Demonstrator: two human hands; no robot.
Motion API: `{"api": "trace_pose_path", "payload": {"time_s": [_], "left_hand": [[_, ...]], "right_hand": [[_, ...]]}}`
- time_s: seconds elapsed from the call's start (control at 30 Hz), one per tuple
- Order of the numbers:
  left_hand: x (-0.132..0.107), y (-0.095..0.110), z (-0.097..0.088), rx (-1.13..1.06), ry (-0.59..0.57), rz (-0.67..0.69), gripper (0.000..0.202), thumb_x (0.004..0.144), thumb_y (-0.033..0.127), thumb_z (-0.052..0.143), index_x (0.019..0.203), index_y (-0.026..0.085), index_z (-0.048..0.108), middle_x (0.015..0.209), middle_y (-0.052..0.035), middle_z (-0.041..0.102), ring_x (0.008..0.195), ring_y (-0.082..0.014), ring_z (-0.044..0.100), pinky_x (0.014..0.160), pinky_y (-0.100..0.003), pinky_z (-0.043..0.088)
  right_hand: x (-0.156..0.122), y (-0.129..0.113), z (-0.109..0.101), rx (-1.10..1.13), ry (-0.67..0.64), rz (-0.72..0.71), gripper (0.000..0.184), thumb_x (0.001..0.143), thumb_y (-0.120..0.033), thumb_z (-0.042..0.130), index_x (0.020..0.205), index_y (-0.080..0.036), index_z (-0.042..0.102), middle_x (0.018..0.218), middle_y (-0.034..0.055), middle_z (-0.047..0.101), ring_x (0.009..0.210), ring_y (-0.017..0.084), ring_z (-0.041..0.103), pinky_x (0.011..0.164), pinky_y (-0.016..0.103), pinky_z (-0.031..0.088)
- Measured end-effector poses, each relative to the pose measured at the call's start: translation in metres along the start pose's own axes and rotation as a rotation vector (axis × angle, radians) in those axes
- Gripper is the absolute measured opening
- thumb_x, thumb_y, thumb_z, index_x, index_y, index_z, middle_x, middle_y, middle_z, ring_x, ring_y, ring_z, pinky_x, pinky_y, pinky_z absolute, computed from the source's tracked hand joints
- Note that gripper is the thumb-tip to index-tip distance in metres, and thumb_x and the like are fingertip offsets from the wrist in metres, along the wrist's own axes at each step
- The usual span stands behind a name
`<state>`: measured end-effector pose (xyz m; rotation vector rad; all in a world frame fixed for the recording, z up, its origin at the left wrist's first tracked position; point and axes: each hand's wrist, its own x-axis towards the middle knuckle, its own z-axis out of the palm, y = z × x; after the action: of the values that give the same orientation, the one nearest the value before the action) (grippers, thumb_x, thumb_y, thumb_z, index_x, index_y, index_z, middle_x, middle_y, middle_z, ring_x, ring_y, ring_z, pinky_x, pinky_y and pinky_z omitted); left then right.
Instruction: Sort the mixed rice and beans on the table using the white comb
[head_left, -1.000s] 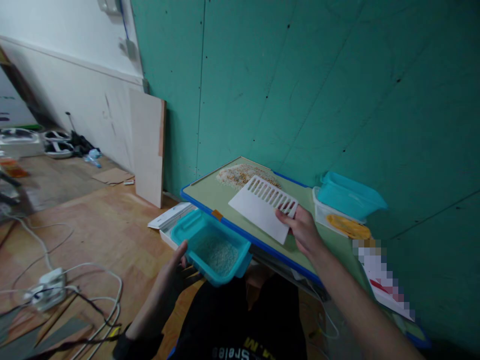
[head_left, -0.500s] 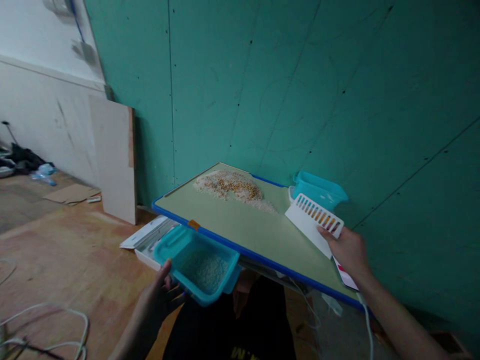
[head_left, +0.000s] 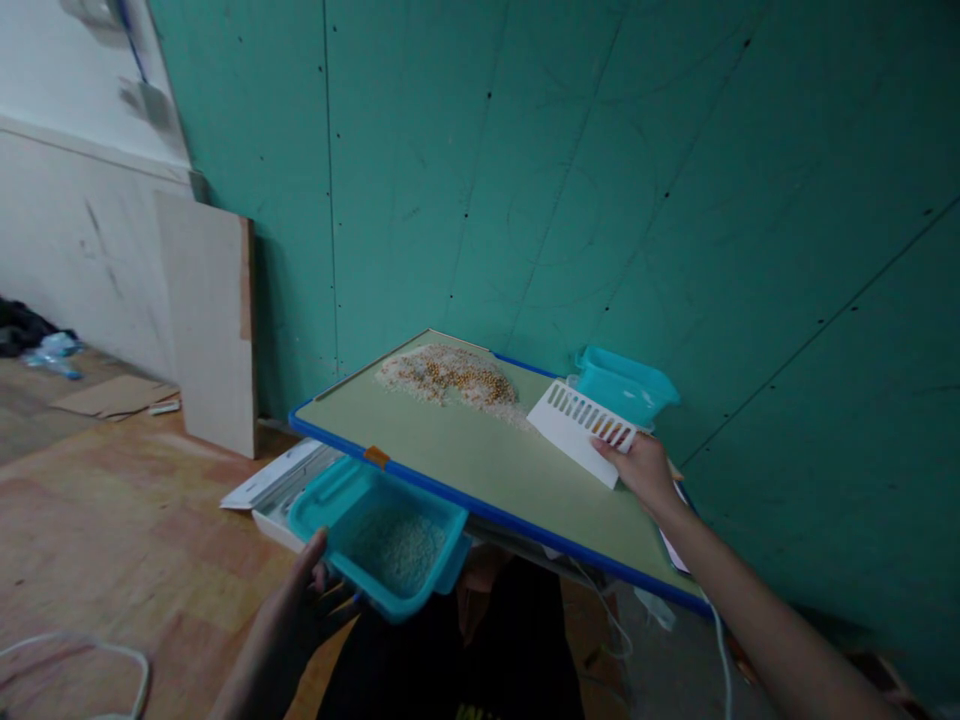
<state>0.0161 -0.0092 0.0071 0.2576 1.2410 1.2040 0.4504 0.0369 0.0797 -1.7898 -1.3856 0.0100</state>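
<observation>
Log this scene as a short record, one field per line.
Left hand: at the rim of a teal tub; firmness of grip unclear
Tub contents: pale grains
Right hand: holding a white slotted plate by its slotted end
Surface: pale green board with blue edging and an orange patch
On board: mixed pale and golden grains, heaped toward the far side
Beyond plate: second teal tub, near the green wall

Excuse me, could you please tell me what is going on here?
A person's right hand holds a white slotted plate over the pale green board, beside a heap of mixed grains. The left hand is at the side of a turquoise tub with pale grains in it.
</observation>
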Motion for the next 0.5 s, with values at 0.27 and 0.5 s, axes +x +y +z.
{"api": "trace_pose_path", "payload": {"time_s": [0.27,0.5], "left_hand": [[0.006,0.000,-0.004,0.017,-0.053,-0.044,0.053,0.068,0.051,0.083,0.051,0.025,0.039,0.055,-0.0031,0.062,0.063,-0.0262,0.068,0.066,-0.043,0.061],[0.011,-0.003,-0.007,0.022,-0.074,-0.071,0.054,0.070,0.053,0.082,0.049,0.024,0.041,0.054,-0.0028,0.061,0.060,-0.0226,0.065,0.058,-0.035,0.057]], "right_hand": [[0.018,-0.018,0.023,0.013,-0.052,-0.002,0.028,0.072,-0.039,0.071,0.084,-0.015,0.076,0.088,0.0121,0.080,0.086,0.029,0.073,0.078,0.039,0.054],[0.028,-0.030,0.045,0.064,-0.089,0.015,0.025,0.070,-0.037,0.073,0.081,-0.014,0.075,0.084,0.0105,0.079,0.078,0.027,0.072,0.069,0.034,0.053]]}}
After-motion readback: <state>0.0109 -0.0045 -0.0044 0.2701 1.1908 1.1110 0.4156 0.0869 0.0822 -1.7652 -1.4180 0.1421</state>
